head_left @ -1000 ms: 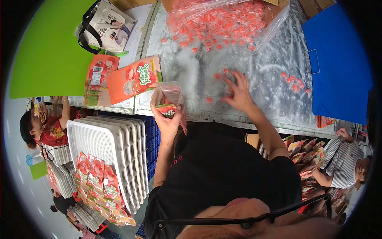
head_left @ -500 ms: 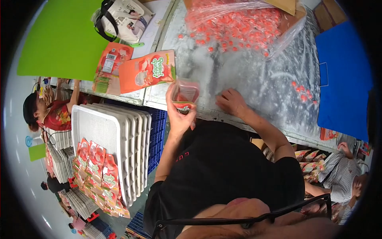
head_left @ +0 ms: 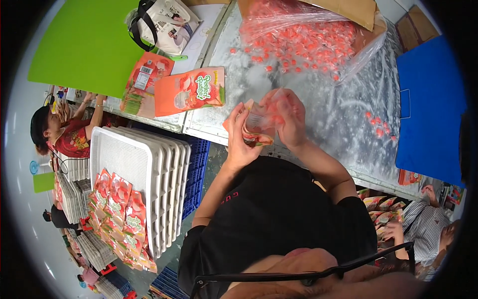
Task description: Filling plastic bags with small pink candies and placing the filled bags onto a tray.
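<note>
Metal table (head_left: 343, 137) | right hand (head_left: 290, 118) lifted to pouch (head_left: 258, 139), fingers pinching wrapped candies (head_left: 273, 110) | left hand (head_left: 242, 142), fingers still clasping pouch

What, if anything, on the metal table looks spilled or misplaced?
A few small red pieces lie on the metal table near the blue panel, apart from the big heap. They look stray; whether they spilled, I cannot tell.

Green-edged white lettering is borne by the red pouch (head_left: 190, 91) on the surface (head_left: 338, 119) and by the piled pouches (head_left: 119, 199); dark characters are noted on the white bag (head_left: 169, 27), red characters on the black shirt (head_left: 294, 209).
</note>
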`<move>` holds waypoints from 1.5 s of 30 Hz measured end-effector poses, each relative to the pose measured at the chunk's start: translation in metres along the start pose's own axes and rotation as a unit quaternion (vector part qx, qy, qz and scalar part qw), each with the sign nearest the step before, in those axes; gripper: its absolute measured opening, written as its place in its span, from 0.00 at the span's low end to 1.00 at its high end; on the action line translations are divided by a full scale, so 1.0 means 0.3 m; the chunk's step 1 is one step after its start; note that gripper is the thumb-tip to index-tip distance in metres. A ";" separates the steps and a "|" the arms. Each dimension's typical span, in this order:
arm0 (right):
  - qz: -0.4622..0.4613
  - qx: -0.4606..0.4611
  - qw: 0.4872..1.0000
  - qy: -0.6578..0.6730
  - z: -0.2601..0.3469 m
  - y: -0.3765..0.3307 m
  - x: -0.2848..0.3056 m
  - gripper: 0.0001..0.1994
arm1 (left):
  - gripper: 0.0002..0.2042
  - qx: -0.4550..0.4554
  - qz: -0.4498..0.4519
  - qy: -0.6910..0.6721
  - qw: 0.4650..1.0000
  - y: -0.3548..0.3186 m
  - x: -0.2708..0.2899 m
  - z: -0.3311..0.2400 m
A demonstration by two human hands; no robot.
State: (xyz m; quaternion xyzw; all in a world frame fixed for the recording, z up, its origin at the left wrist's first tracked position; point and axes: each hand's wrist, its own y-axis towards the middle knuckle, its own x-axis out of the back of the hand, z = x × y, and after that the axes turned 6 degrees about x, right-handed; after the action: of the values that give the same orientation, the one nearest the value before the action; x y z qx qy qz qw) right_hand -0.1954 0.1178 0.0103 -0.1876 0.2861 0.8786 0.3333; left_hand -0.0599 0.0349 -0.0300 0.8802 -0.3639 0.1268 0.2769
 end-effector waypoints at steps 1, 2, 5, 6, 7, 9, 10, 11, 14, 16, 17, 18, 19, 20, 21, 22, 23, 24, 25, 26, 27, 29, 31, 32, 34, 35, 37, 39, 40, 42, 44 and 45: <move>0.001 -0.001 1.000 0.000 0.006 -0.004 -0.001 0.13 | 0.50 0.001 -0.002 0.000 1.000 0.001 -0.002 0.001; 0.020 -0.019 0.999 -0.019 0.020 -0.004 -0.003 0.13 | 0.50 0.003 -0.001 -0.004 1.000 0.005 -0.004 0.000; 0.051 -0.023 0.998 -0.041 0.039 0.002 -0.014 0.13 | 0.49 0.008 -0.001 -0.010 1.000 0.008 -0.014 0.000; 0.062 -0.008 0.997 -0.045 0.040 0.005 -0.015 0.13 | 0.49 0.009 -0.002 -0.011 1.000 0.009 -0.017 0.001; 0.063 -0.007 0.997 -0.046 0.040 0.009 -0.015 0.13 | 0.49 0.008 -0.004 -0.011 1.000 0.009 -0.017 0.002; 0.079 0.062 0.994 -0.044 0.035 0.020 -0.015 0.12 | 0.47 0.012 -0.001 -0.025 1.000 0.006 -0.009 0.002; 0.079 0.063 0.994 -0.046 0.018 0.038 0.016 0.12 | 0.47 0.011 0.000 -0.027 1.000 0.010 -0.004 0.008; 0.099 0.094 0.970 -0.203 -0.021 0.068 0.078 0.14 | 0.45 0.013 -0.033 -0.035 0.999 0.011 0.005 0.020; 0.102 0.164 0.827 -0.527 -0.219 0.174 0.263 0.19 | 0.42 0.100 -0.125 -0.073 0.984 -0.044 0.028 0.058; 0.085 0.194 0.702 -0.679 -0.304 0.244 0.346 0.22 | 0.43 0.154 -0.125 -0.101 0.975 -0.043 0.053 0.044; 0.070 0.159 0.646 -0.743 -0.321 0.278 0.371 0.23 | 0.43 0.151 -0.127 -0.101 0.975 -0.037 0.060 0.028; 0.053 0.122 0.585 -0.800 -0.338 0.299 0.398 0.25 | 0.43 0.146 -0.118 -0.095 0.978 -0.031 0.067 0.011; 0.051 0.123 0.585 -0.800 -0.362 0.305 0.447 0.25 | 0.43 0.142 -0.106 -0.090 0.980 -0.027 0.071 0.002; 0.090 0.088 0.601 -0.789 -0.382 0.302 0.500 0.25 | 0.43 0.139 -0.104 -0.091 0.981 -0.032 0.071 0.002; 0.134 0.052 0.616 -0.774 -0.383 0.302 0.500 0.24 | 0.43 0.139 -0.106 -0.097 0.980 -0.046 0.073 0.009; 0.135 0.050 0.616 -0.774 -0.383 0.284 0.499 0.24 | 0.43 0.140 -0.106 -0.103 0.979 -0.054 0.073 0.015; 0.164 0.042 0.621 -0.765 -0.377 0.242 0.502 0.25 | 0.43 0.142 -0.104 -0.104 0.979 -0.053 0.076 0.023; 0.196 0.032 0.624 -0.755 -0.360 0.197 0.491 0.26 | 0.43 0.161 -0.107 -0.115 0.974 -0.061 0.077 0.030; 0.198 0.027 0.623 -0.756 -0.350 0.149 0.498 0.26 | 0.43 0.178 -0.107 -0.127 0.970 -0.064 0.075 0.033; 0.195 0.037 0.639 -0.743 -0.341 0.099 0.514 0.25 | 0.43 0.182 -0.105 -0.129 0.969 -0.065 0.071 0.037; 0.191 0.047 0.655 -0.729 -0.328 0.068 0.525 0.25 | 0.43 0.183 -0.097 -0.137 0.969 -0.061 0.070 0.039; 0.085 -0.038 0.864 -0.494 -0.299 0.037 0.555 0.25 | 0.43 0.168 -0.086 -0.124 0.974 -0.051 0.071 0.032; -0.038 -0.113 0.972 -0.203 -0.263 0.013 0.598 0.25 | 0.43 0.167 -0.078 -0.115 0.976 -0.047 0.076 0.034; -0.076 -0.095 0.972 -0.203 -0.243 0.006 0.626 0.25 | 0.43 0.162 -0.074 -0.103 0.979 -0.049 0.076 0.035; -0.117 -0.075 0.969 -0.204 -0.219 -0.011 0.649 0.25 | 0.43 0.177 -0.075 -0.124 0.974 -0.055 0.069 0.036; -0.084 -0.060 0.959 -0.263 -0.212 -0.027 0.653 0.23 | 0.43 0.190 -0.079 -0.144 0.968 -0.057 0.066 0.036; -0.049 -0.045 0.945 -0.320 -0.188 -0.042 0.620 0.22 | 0.43 0.184 -0.081 -0.137 0.970 -0.062 0.066 0.034; 0.041 -0.041 0.877 -0.476 -0.154 -0.039 0.565 0.21 | 0.43 0.177 -0.083 -0.129 0.972 -0.066 0.067 0.033; 0.040 -0.041 0.878 -0.476 -0.160 -0.035 0.574 0.21 | 0.43 0.178 -0.082 -0.132 0.972 -0.066 0.068 0.032; 0.134 0.053 0.787 -0.600 -0.176 -0.012 0.593 0.21 | 0.43 0.178 -0.081 -0.135 0.971 -0.064 0.070 0.028; 0.155 0.044 0.767 -0.620 -0.183 -0.006 0.594 0.21 | 0.42 0.184 -0.079 -0.139 0.970 -0.060 0.072 0.020; 0.178 0.034 0.747 -0.640 -0.184 -0.003 0.591 0.20 | 0.42 0.184 -0.079 -0.139 0.970 -0.062 0.074 0.021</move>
State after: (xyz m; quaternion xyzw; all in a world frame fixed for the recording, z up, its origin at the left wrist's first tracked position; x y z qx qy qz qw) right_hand -0.3126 0.1684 -0.1247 0.4843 0.0636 0.8257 0.2821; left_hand -0.0311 0.0295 -0.0330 0.9511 -0.2982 0.0460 0.0663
